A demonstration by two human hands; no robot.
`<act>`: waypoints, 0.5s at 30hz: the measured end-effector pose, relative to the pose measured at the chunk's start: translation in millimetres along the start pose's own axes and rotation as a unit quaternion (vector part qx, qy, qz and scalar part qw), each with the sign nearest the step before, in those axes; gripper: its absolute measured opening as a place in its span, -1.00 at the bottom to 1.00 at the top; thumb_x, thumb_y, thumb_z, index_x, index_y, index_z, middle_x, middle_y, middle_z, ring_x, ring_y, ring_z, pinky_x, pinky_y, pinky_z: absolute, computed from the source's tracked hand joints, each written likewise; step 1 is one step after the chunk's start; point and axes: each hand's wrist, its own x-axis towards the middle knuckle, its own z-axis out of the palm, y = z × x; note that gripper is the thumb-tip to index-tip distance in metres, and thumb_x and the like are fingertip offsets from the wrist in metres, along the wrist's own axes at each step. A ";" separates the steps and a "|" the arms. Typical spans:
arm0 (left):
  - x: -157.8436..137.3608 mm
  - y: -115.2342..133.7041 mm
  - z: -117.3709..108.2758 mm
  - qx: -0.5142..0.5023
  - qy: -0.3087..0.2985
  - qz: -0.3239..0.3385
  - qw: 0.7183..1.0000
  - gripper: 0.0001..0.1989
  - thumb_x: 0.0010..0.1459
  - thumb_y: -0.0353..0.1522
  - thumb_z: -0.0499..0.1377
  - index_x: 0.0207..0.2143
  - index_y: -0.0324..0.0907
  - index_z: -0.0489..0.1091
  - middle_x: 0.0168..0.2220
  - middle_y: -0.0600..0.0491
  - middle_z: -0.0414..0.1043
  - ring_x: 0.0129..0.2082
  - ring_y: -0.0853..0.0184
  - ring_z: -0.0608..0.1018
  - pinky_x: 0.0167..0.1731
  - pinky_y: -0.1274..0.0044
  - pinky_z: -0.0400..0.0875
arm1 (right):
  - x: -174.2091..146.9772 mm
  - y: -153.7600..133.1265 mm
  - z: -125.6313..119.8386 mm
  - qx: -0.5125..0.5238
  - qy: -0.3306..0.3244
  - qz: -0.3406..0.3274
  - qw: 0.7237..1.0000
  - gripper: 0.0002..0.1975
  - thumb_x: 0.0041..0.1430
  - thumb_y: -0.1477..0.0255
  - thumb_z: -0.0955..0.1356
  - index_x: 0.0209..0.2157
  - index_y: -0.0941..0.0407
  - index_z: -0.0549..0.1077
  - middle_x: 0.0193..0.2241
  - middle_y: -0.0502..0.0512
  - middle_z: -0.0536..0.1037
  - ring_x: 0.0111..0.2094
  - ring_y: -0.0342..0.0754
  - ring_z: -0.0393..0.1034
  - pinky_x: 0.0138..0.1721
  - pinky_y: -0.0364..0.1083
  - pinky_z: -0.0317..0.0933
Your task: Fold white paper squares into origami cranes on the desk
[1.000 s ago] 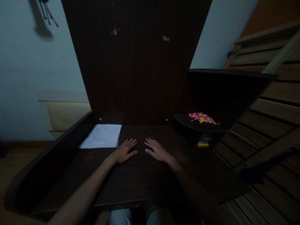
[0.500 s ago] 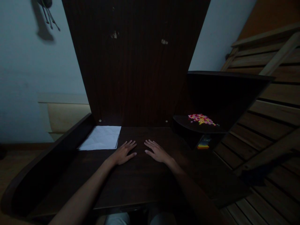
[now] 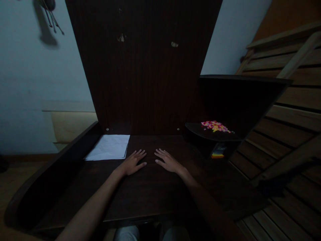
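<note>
My left hand lies flat on the dark wooden desk, palm down, with the thumb spread toward the middle. Just beyond it to the left is a small stack of white paper, not touched by the fingers. My right hand rests flat on the same surface, its fingers pointing forward and left. A short gap of bare wood separates the two hands. Neither one holds anything.
A tall dark back panel rises behind the desk. At right, a curved corner shelf bears a pile of small pink, red and yellow pieces. Below it sits a yellow-edged object. Wooden slats stand farther right.
The whole view has shifted very slightly. Both hands stay flat in the same places on the desk.
</note>
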 end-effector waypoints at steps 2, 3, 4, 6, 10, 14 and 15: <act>0.0 0.1 0.0 0.000 -0.002 -0.001 1.000 -0.35 0.27 0.00 -0.10 0.29 -0.12 0.04 0.33 -0.10 -0.03 0.34 0.18 0.00 0.27 0.22 -0.11 | -0.1 0.4 0.4 0.006 0.006 -0.002 1.000 -0.46 0.29 0.12 0.19 0.22 0.06 0.23 0.27 0.16 0.14 0.32 0.06 -0.07 0.30 0.16 -0.16; 0.0 0.5 -0.3 0.001 -0.003 -0.001 1.000 -0.35 0.27 0.00 -0.11 0.29 -0.12 0.05 0.33 -0.11 -0.03 0.34 0.17 0.00 0.27 0.22 -0.11 | -0.2 0.6 0.6 0.007 0.008 -0.002 1.000 -0.46 0.29 0.12 0.19 0.22 0.05 0.24 0.27 0.16 0.14 0.32 0.06 -0.07 0.30 0.16 -0.16; 0.1 1.0 -0.7 0.004 -0.004 -0.003 1.000 -0.35 0.27 0.01 -0.11 0.29 -0.12 0.05 0.33 -0.10 -0.03 0.34 0.17 0.00 0.27 0.22 -0.11 | -0.2 0.8 0.7 0.007 0.009 -0.001 1.000 -0.46 0.29 0.12 0.20 0.22 0.05 0.24 0.27 0.16 0.14 0.32 0.06 -0.07 0.30 0.15 -0.16; 0.1 2.4 -1.9 0.010 -0.007 -0.006 1.000 -0.35 0.27 0.01 -0.12 0.29 -0.12 0.05 0.33 -0.10 -0.04 0.34 0.17 0.00 0.27 0.23 -0.10 | -0.2 1.2 0.9 0.006 0.008 0.002 1.000 -0.45 0.29 0.12 0.19 0.22 0.06 0.24 0.27 0.16 0.14 0.32 0.06 -0.07 0.30 0.14 -0.16; 0.1 4.5 -4.0 0.017 -0.016 -0.011 1.000 -0.33 0.27 0.02 -0.14 0.29 -0.15 0.05 0.33 -0.11 -0.03 0.34 0.18 0.01 0.27 0.24 -0.10 | 0.2 2.1 1.3 0.009 0.008 0.003 1.000 -0.45 0.28 0.11 0.20 0.22 0.06 0.24 0.27 0.17 0.15 0.32 0.07 -0.07 0.30 0.15 -0.16; 0.3 6.2 -4.8 0.018 -0.019 -0.016 1.000 -0.33 0.26 0.01 -0.13 0.28 -0.18 0.07 0.32 -0.12 -0.01 0.33 0.17 0.02 0.27 0.22 -0.10 | 0.6 2.3 0.9 0.005 0.002 0.004 1.000 -0.44 0.28 0.09 0.18 0.22 0.06 0.23 0.28 0.16 0.14 0.32 0.07 -0.08 0.30 0.15 -0.17; 0.5 6.8 -5.1 0.020 -0.018 -0.015 1.000 -0.33 0.26 0.01 -0.12 0.28 -0.18 0.08 0.32 -0.12 0.00 0.33 0.16 0.02 0.27 0.22 -0.09 | 0.6 2.1 0.6 0.003 -0.002 0.004 1.000 -0.43 0.28 0.08 0.18 0.22 0.07 0.23 0.28 0.16 0.14 0.32 0.07 -0.08 0.30 0.14 -0.18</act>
